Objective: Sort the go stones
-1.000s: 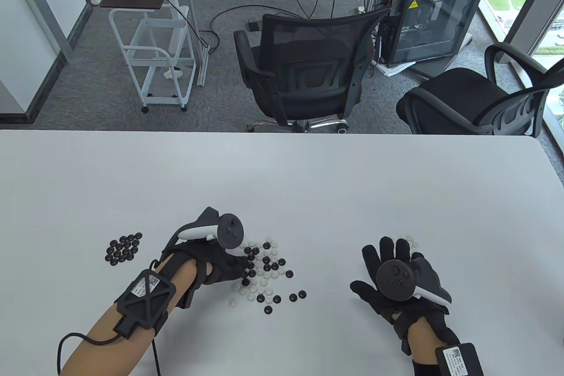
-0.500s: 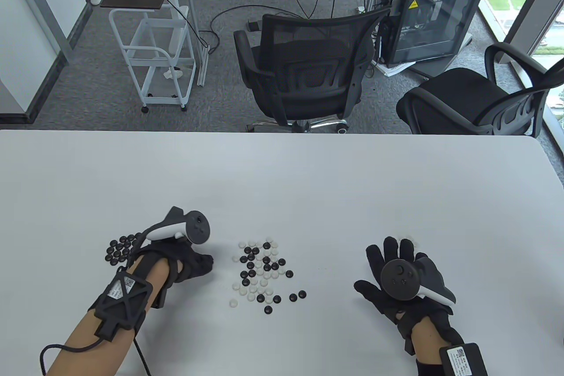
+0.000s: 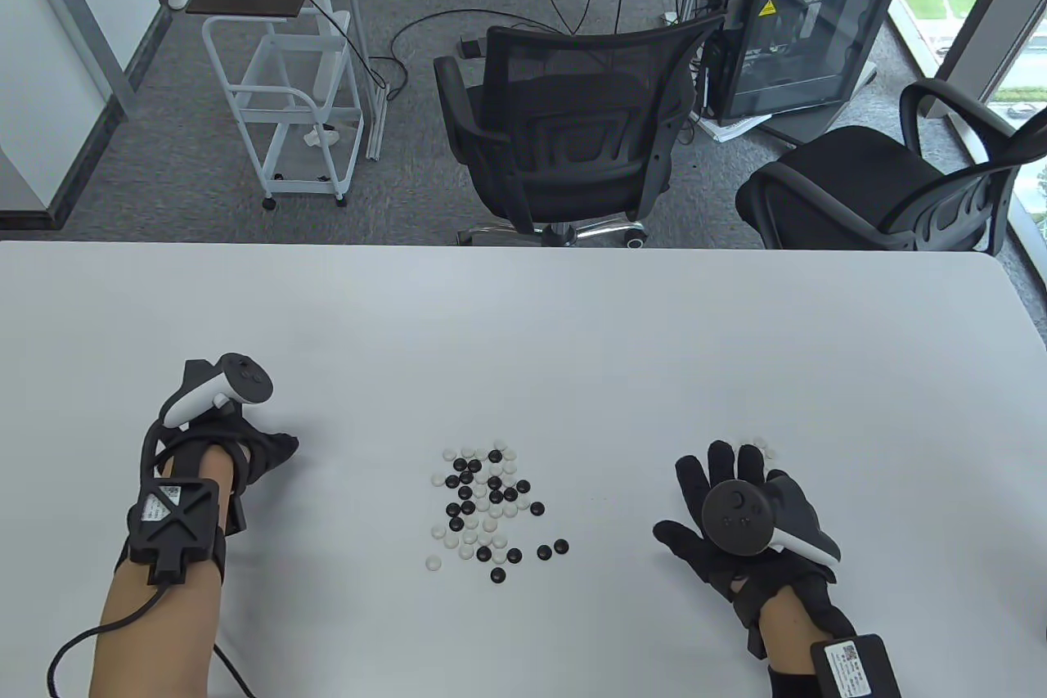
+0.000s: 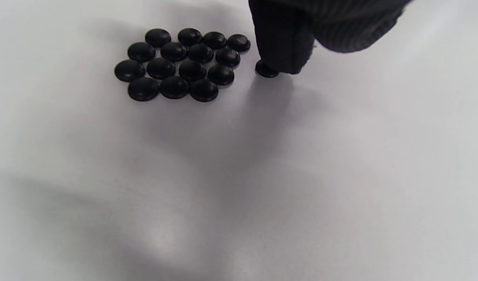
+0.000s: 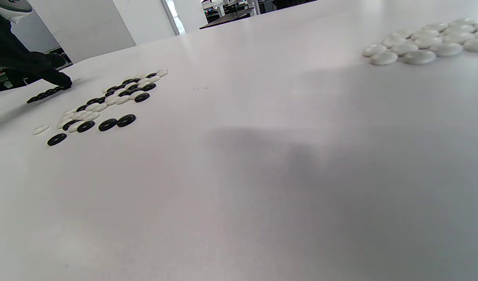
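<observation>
Nearest the bottom edge of the table view, two gloved forearms come in over the white desk (image 3: 572, 321). The right hand (image 3: 720, 518) lies flat on the desk, its fingers (image 3: 720, 465) straight and spread, holding nothing; a black tracker (image 3: 739, 516) sits on its back. Just past its fingertips lies a small cluster of white Go stones (image 5: 422, 41), mostly hidden by the hand in the table view and plain in the right wrist view.

The left hand (image 3: 245, 457) rests at the left side of the desk with its own tracker (image 3: 221, 387) raised above it. In the left wrist view its fingers (image 4: 282, 43) are curled down, and a fingertip presses on one black stone (image 4: 265, 70) against the desk; whether a thumb also pinches that stone cannot be told. That stone sits just beside the sorted group of black stones (image 4: 180, 64), which lie packed together, touching one another, hidden under the hand in the table view.

Between the two hands, in the middle of the desk, lies the mixed pile of black and white stones (image 3: 487, 497), with a few loose black ones (image 3: 552, 549) at its near right edge.

Beyond the desk's far edge stand two black office chairs (image 3: 564, 133), a white wire cart (image 3: 286, 101) and a computer case (image 3: 797, 35) on grey carpet.
</observation>
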